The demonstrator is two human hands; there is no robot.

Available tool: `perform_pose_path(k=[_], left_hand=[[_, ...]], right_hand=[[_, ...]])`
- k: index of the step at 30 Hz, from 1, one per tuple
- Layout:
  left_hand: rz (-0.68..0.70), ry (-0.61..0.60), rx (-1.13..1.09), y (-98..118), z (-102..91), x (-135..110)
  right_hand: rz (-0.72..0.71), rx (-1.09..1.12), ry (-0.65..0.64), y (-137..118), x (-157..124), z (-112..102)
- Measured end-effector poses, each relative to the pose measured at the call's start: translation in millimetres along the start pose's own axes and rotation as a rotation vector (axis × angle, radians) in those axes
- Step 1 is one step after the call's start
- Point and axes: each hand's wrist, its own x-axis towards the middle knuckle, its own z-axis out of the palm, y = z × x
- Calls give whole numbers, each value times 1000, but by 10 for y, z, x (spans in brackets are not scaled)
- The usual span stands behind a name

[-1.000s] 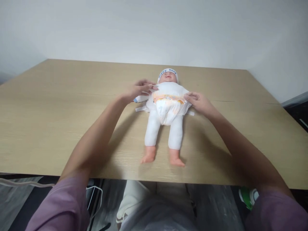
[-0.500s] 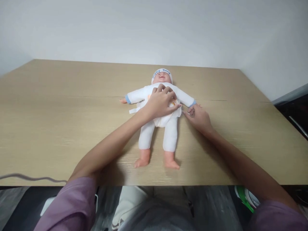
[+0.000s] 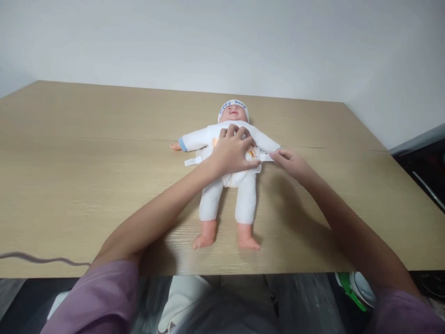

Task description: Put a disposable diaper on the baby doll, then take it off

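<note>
A baby doll (image 3: 197, 138) in white clothes with blue cuffs and a printed cap lies on its back, feet toward me. Around its hips is a white diaper (image 3: 236, 179). My left hand (image 3: 234, 150) lies spread over the front of the diaper and the doll's belly, hiding much of both. To the right, my right hand (image 3: 290, 163) pinches the end of a white diaper tab (image 3: 266, 157), stretched out sideways from the diaper. Another white tab (image 3: 192, 161) sticks out on the left side, untouched by either hand.
The doll rests on a wooden table (image 3: 104, 195) that reaches back to a pale wall (image 3: 194, 41). A grey cable (image 3: 45, 259) runs along the near left edge. At the right stands a black object (image 3: 424, 162). Below the front edge is a green and white item (image 3: 356, 290).
My right hand has moved slightly up and drawn the right diaper tab outward, so it now shows straight. My left hand stays on the diaper front. The view has shifted a little.
</note>
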Motion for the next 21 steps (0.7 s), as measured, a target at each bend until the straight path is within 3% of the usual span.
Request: perform_pose_path(k=[4, 8, 12, 16, 18, 21], left_hand=[[1, 28, -12, -24, 34, -8], [-28, 13, -24, -38, 35, 2], [-43, -72, -135, -168, -73, 32], [85, -185, -395, -503, -200, -56], [153, -110, -519, -678, -170, -163], [180, 84, -662, -827, 2, -331]], right_hand=[[-65, 9, -114, -339, 189, 164], [-45, -6, -194, -475, 347, 362], [-68, 45, -87, -390, 305, 499], [-348, 1, 164, -252, 12, 614], [-532, -110, 210, -201, -148, 652], [-682, -208, 130, -148, -281, 678]])
